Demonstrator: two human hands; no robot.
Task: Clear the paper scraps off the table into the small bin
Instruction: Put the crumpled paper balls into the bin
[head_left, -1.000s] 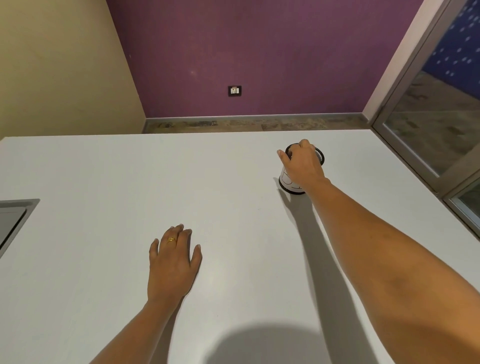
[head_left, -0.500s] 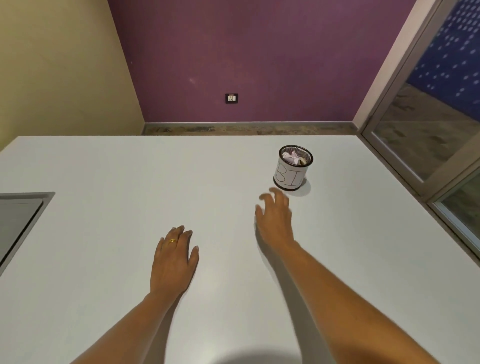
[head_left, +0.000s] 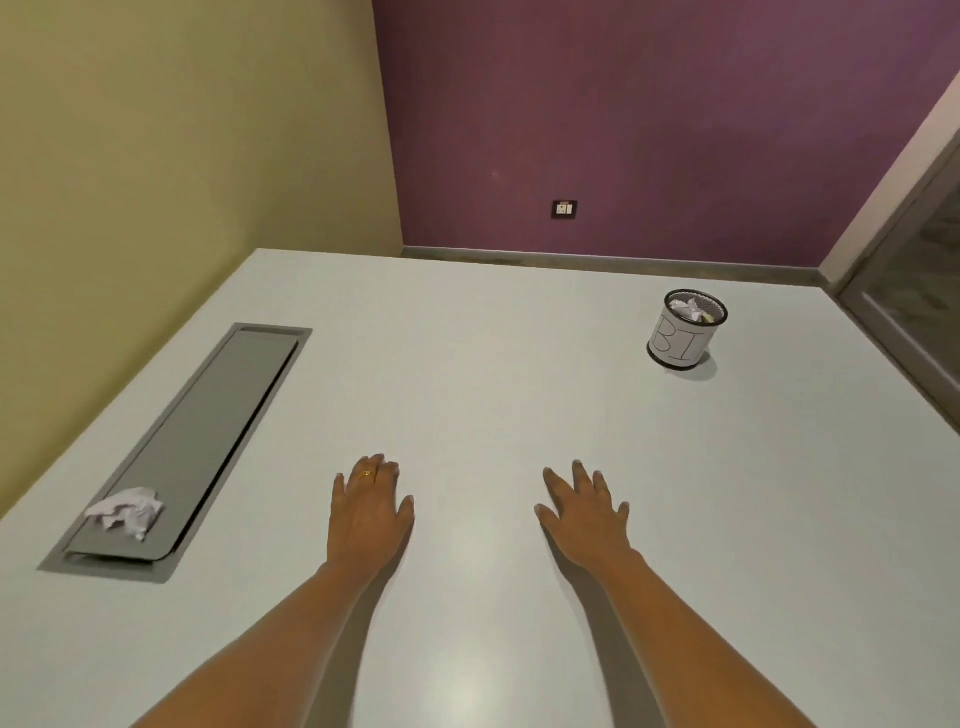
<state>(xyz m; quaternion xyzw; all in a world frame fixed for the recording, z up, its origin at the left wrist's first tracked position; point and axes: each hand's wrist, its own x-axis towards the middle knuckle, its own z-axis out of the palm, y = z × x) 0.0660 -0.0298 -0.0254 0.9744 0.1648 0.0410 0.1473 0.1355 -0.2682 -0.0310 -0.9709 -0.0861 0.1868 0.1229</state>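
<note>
The small mesh bin (head_left: 680, 343), wrapped in white paper with letters on it, stands at the far right of the white table (head_left: 493, 374) and holds crumpled paper. A crumpled white paper scrap (head_left: 127, 512) lies on the near end of the grey hatch at the left. My left hand (head_left: 366, 512), with a gold ring, rests flat on the table near the middle. My right hand (head_left: 584, 512) lies flat beside it with fingers spread. Both hands hold nothing and are well short of the bin and the scrap.
A long grey cable hatch (head_left: 202, 436) is set into the table at the left. A yellow wall lies to the left, a purple wall with a socket (head_left: 563, 209) behind, and a glass door frame (head_left: 904, 312) at the right.
My right hand left the bin and drew back to lie flat near me. The view swung left, bringing the hatch and the scrap into sight. My left hand stayed flat.
</note>
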